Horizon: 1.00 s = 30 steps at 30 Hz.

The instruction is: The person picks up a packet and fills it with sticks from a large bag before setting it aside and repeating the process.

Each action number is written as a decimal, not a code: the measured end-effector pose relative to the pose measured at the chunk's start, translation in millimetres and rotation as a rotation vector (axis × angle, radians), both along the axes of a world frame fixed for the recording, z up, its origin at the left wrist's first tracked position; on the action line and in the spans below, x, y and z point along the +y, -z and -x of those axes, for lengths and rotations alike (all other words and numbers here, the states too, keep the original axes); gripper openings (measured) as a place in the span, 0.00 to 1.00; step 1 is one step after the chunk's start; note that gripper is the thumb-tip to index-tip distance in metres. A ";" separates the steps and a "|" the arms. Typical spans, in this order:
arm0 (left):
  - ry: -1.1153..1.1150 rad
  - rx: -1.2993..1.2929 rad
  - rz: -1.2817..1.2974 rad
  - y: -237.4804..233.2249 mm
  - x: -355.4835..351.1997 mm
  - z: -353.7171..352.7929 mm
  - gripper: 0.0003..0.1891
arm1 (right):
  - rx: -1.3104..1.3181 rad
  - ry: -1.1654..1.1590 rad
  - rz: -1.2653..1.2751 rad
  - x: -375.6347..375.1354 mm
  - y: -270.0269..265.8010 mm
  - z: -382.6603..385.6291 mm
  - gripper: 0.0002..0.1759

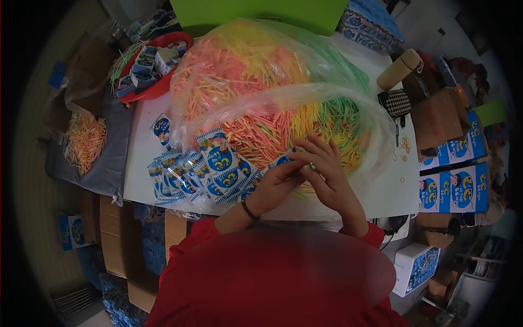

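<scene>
My left hand (pixel 273 185), a dark bracelet at its wrist, is closed with its fingertips against my right hand. My right hand (pixel 329 177) is curled over them, thumb and fingers drawn in. Between the two hands show the pale green ends of a few thin candy-like sticks (pixel 312 166); the rest is hidden by fingers. Just behind my left hand is a blue-and-white printed packet (pixel 283 159). A heap of pink, yellow and green sticks (pixel 261 128) lies beyond the hands in a large clear plastic bag (pixel 272 97). More printed packets (pixel 226 166) are piled to the left.
On the white table (pixel 143 141), a red basin (pixel 182 39) holds packets at the far left. A tan bottle (pixel 399 70), a checked pouch (pixel 395 102) and rubber bands (pixel 404 144) lie at the right. Printed boxes (pixel 463 188) stand beyond the right edge; loose sticks (pixel 86 141) lie on a grey surface at left.
</scene>
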<state>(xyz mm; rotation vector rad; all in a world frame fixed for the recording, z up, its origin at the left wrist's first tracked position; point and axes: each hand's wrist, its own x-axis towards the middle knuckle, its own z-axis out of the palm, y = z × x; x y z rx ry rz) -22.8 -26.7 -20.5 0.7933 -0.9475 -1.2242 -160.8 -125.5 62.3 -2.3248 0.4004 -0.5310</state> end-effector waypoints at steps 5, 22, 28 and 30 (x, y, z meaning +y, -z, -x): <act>-0.033 0.091 -0.097 3.3 5.4 3.3 0.17 | 0.180 0.028 0.154 -0.3 -4.3 6.0 0.23; -0.092 -0.120 -0.062 -3.4 1.8 2.2 0.22 | -0.192 0.205 -0.140 -10.0 -0.4 11.3 0.14; -0.229 -0.297 0.081 -4.0 7.7 -0.7 0.21 | -0.027 0.116 0.232 15.0 -18.7 1.8 0.21; -0.308 -0.405 -0.017 -12.9 22.6 -12.3 0.22 | -0.160 0.163 0.096 9.6 -14.5 7.5 0.21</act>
